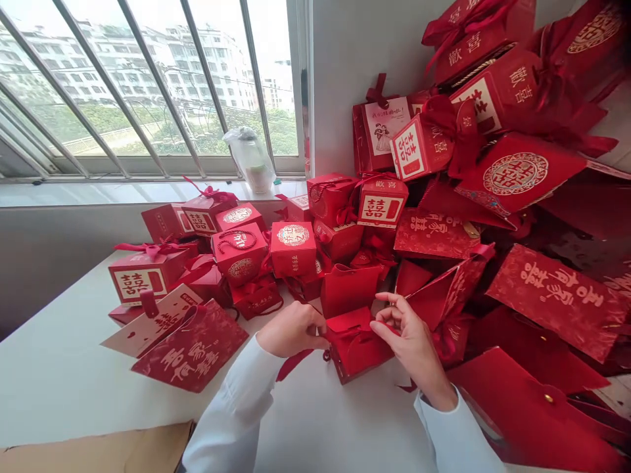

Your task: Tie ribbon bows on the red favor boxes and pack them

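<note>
Clock positions are read about the open red box (362, 358), with 12 o'clock pointing away from the wearer. The box is located on the white table (320, 427), directly between the 2 hands. At 9 o'clock, the left hand (298, 328) is set with its fingers curled and thumb brought in close; the grip is narrow, and its fingertips are placed at the left edge of the box. Whether that edge is pinched cannot be determined. At 3 o'clock, the right hand (407, 341) is held over the right part of the box; a small gap is left between forefinger and thumb, and the other fingers are bent. Whether material is held under the thumb cannot be determined. An upright red panel (350, 292) is positioned at 12 o'clock; its attachment to the box cannot be confirmed. A red ribbon (294, 365) is seen at 8 o'clock, just below the left hand. At 9 o'clock, beyond the left hand, a red bag (192, 355) marked with pale characters is laid. Finished-looking gift boxes (293, 249) are grouped toward 11 o'clock. At 1 o'clock, further red boxes (428, 148) are stacked near the wall; a large red envelope (532, 414) is placed between 3 and 4 o'clock.
</note>
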Demonstrator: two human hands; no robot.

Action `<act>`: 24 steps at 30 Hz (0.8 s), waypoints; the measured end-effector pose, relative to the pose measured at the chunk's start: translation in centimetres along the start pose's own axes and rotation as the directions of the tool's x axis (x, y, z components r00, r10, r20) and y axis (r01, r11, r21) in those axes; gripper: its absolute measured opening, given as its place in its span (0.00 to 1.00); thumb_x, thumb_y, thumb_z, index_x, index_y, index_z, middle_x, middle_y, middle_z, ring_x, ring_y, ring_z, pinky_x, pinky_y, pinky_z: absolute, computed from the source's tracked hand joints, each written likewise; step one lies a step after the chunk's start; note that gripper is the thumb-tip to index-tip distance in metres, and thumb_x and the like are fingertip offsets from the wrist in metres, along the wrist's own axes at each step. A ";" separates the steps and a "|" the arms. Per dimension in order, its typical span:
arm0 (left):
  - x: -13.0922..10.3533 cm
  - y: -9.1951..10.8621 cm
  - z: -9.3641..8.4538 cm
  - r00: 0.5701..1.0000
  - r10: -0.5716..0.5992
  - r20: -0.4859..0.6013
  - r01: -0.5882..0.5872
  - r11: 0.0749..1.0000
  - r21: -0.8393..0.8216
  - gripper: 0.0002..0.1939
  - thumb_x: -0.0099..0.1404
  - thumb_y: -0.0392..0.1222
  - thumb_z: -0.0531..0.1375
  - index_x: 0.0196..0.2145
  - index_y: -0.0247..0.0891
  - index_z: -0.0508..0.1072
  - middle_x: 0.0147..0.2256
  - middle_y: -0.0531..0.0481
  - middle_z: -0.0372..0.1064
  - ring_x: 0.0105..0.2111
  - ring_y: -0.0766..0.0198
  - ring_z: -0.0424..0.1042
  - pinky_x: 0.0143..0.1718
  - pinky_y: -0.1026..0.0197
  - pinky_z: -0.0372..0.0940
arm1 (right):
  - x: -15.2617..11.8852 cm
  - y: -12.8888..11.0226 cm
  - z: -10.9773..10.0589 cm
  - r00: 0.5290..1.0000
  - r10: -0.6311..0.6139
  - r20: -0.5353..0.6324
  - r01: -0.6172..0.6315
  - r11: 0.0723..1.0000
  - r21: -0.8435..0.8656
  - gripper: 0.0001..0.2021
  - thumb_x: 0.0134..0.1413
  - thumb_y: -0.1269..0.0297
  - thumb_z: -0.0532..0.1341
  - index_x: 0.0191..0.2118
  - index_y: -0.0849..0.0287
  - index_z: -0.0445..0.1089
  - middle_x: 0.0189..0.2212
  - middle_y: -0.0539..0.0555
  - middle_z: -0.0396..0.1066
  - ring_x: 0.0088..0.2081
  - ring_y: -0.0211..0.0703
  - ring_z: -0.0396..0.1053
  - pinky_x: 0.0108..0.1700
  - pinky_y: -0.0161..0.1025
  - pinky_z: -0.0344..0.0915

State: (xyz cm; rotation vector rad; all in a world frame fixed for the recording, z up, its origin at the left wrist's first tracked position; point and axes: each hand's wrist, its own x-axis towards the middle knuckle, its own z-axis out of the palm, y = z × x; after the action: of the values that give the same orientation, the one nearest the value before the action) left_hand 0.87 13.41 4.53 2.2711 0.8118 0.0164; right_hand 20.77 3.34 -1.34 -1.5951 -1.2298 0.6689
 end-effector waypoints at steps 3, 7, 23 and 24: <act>0.2 0.1 0.3 1.000 0.015 0.020 -0.015 1.000 -0.006 0.09 0.53 0.35 0.61 0.17 0.37 0.70 0.15 0.57 0.59 0.17 0.72 0.54 0.20 0.67 0.47 | -0.4 0.3 0.0 1.000 -0.008 -0.024 0.008 1.000 0.015 0.20 0.51 0.62 0.59 0.50 0.58 0.61 0.28 0.48 0.68 0.31 0.40 0.68 0.37 0.37 0.63; 0.4 1.0 0.7 0.998 0.035 0.044 -0.036 0.999 0.023 0.16 0.56 0.42 0.62 0.15 0.35 0.65 0.16 0.56 0.59 0.17 0.72 0.53 0.20 0.67 0.46 | -1.1 0.4 0.0 1.000 0.005 -0.006 -0.005 1.000 0.010 0.20 0.50 0.65 0.59 0.50 0.58 0.61 0.28 0.47 0.67 0.32 0.39 0.68 0.38 0.37 0.64; 1.6 2.3 2.0 0.994 -0.059 -0.091 0.053 0.996 -0.069 0.15 0.63 0.45 0.54 0.25 0.36 0.74 0.13 0.57 0.59 0.14 0.73 0.56 0.18 0.69 0.50 | -1.4 0.6 -0.2 0.994 0.074 0.082 -0.079 0.995 0.068 0.18 0.51 0.72 0.52 0.49 0.56 0.62 0.31 0.49 0.74 0.35 0.41 0.72 0.38 0.38 0.63; 1.7 2.1 2.0 0.996 -0.057 -0.072 0.052 0.996 -0.076 0.17 0.63 0.46 0.54 0.23 0.35 0.73 0.12 0.57 0.58 0.14 0.73 0.56 0.18 0.69 0.50 | -1.3 0.5 -0.2 0.994 0.071 0.084 -0.076 0.995 0.057 0.18 0.50 0.72 0.52 0.49 0.56 0.62 0.31 0.49 0.74 0.34 0.41 0.71 0.37 0.37 0.63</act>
State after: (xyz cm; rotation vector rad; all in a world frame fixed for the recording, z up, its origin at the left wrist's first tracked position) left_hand 3.85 11.91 4.01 2.1887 0.8970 0.1048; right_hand 20.69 2.02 -1.85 -1.5824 -1.2028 0.8180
